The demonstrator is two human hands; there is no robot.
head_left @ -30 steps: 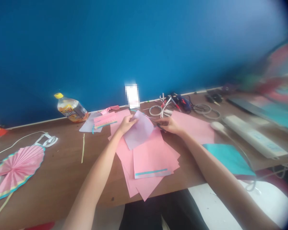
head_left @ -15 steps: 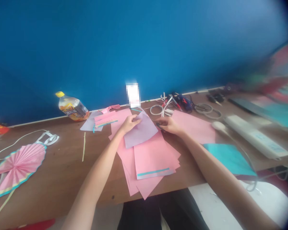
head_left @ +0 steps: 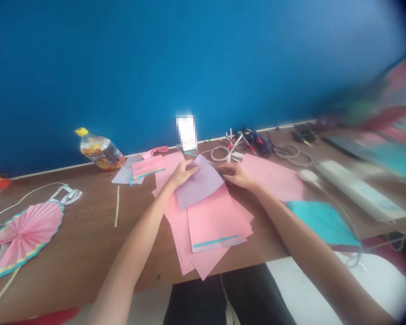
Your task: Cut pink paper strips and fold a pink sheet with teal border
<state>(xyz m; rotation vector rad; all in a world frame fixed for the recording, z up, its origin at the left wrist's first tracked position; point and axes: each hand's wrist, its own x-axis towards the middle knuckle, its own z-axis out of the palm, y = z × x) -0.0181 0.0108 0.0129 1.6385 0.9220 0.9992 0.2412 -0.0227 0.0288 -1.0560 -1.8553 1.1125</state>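
Purple sheet pinched, right-hand grip kinda hidden

So the purple sheet is pinched at its top left edge between the thumb and fingers of the left hand, pretty much closed up, and is held over the pink sheets on the table. The right hand is curled by the sheet's right corner, with something dark partly seen at the fingers; whether it's actually gripped can't be told. As for containers, just a yellow-capped bottle can be made out at back left, its contents mostly covered by the label.
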